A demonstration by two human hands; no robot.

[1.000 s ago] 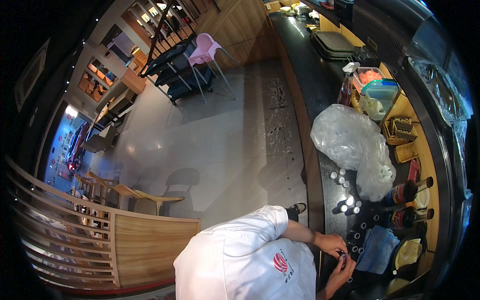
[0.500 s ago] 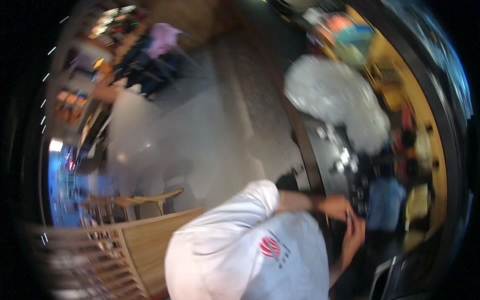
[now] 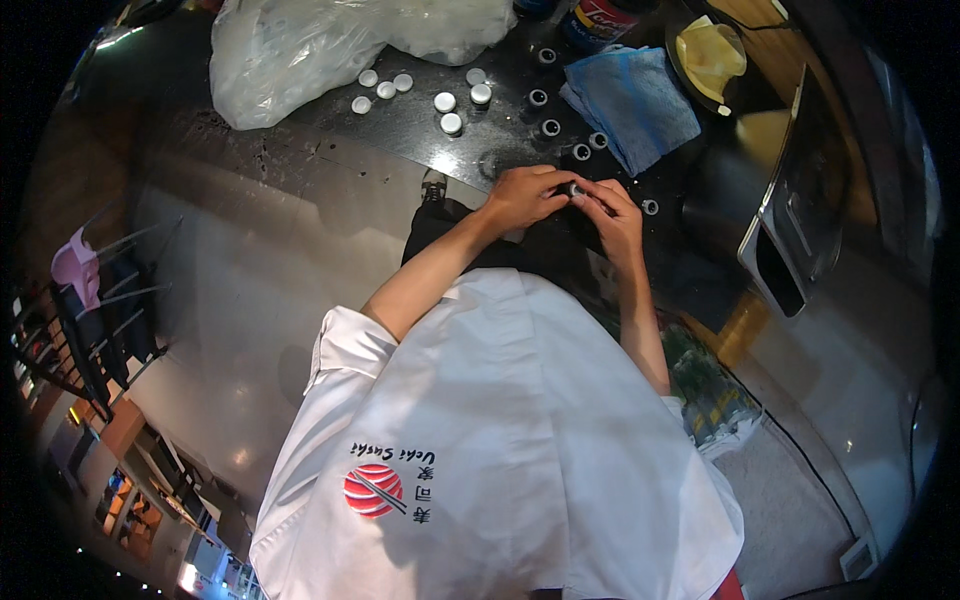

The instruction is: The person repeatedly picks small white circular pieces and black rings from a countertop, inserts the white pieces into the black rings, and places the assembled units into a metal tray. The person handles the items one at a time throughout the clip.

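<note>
At the near edge of the dark table, both of my hands are closed around one small dark bottle [image 3: 575,190] with a pale rim. My left hand [image 3: 522,197] pinches it from the left, and my right hand [image 3: 612,212] meets it with thumb and fingers. My fingers hide most of its body. Just beyond them stand several uncapped small bottles [image 3: 581,153] with dark insides. Another small bottle [image 3: 650,207] sits to the right of my right hand. Further left are several small white-topped pieces [image 3: 451,124], some of which look like loose caps.
A large clear plastic bag [image 3: 290,60] lies at the back left of the table. A folded blue cloth [image 3: 635,105] is beyond my right hand, near a large labelled bottle [image 3: 597,22]. Behind it a yellow cloth [image 3: 711,58] rests in a dark dish. An open laptop [image 3: 790,215] stands right.
My view has swung to face the table more squarely and has sharpened. Both hands stay together, with the small bottle between their fingers.
</note>
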